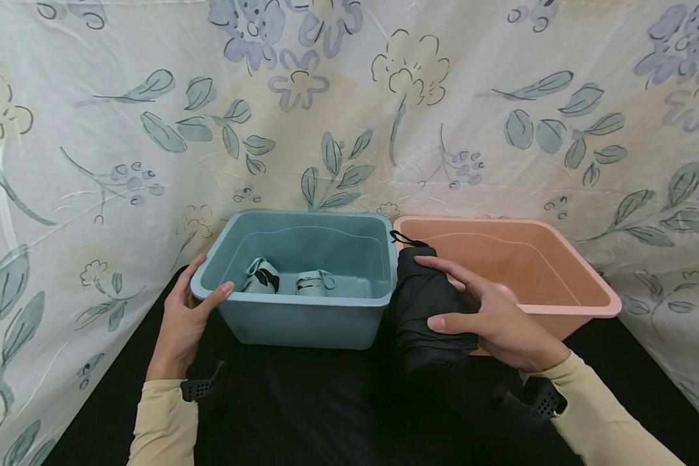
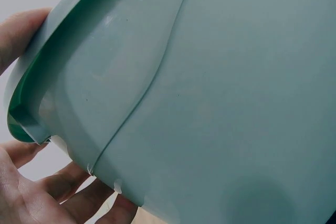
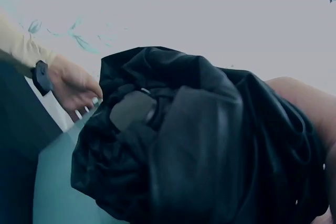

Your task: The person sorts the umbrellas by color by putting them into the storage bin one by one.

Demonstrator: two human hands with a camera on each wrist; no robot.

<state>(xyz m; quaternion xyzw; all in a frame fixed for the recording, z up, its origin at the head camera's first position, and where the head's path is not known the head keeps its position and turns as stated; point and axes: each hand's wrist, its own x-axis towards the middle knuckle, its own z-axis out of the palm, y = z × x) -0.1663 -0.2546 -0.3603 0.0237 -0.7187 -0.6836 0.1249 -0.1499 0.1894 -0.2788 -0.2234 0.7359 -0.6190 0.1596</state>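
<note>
My right hand (image 1: 498, 317) holds a folded black umbrella (image 1: 422, 304) from its right side, thumb on the near face and fingers over the top. A black cord loop hangs at its far end. In the right wrist view, gathered fabric surrounds a grey round end (image 3: 134, 111). The umbrella overlaps the right edge of a blue-green plastic bin (image 1: 303, 320) in the head view. My left hand (image 1: 183, 317) grips that bin's rim at the left front corner, thumb over the rim and fingers against the outer wall. Inside lie two small pale-mint and black things (image 1: 311, 283) with loops.
A peach plastic bin (image 1: 559, 310) stands to the right of the blue-green one, partly behind my right hand. Both bins are on a black cloth surface (image 1: 303, 408). A floral curtain (image 1: 349, 116) hangs close behind and along both sides.
</note>
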